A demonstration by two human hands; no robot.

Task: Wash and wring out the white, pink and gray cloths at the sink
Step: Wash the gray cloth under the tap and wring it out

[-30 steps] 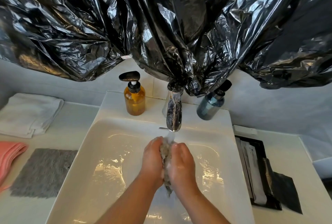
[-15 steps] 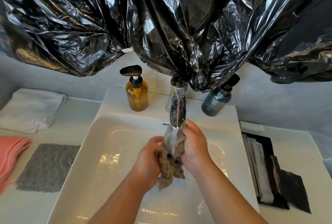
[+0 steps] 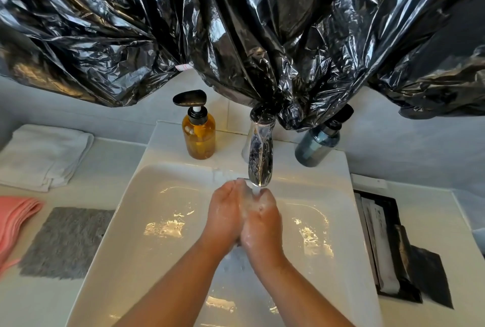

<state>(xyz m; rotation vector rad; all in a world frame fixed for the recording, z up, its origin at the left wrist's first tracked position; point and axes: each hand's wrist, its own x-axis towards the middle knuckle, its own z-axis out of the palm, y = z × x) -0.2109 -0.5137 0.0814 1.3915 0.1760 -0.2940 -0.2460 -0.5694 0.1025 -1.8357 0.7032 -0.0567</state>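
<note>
Sink [image 3: 162, 164]: wet, faucet [image 3: 260, 158] running; no cloth visible inside.
Cloths: white cloth [image 3: 44, 156], gray cloth [image 3: 65, 242] and pink cloth [image 3: 15, 221] lie on the left counter [image 3: 112, 158], apparently unwashed; task judged early.
Tray [image 3: 393, 211]: holds sachets.
Hands: left hand [image 3: 225, 219] and right hand [image 3: 262, 224] pressed palm to palm, lathered, under the stream.
Pump bottle [image 3: 198, 135]: amber liquid, nearly full.

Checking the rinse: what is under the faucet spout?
Left hand and right hand pressed together in the running water. Whether a cloth sits between the palms is hidden.
</note>
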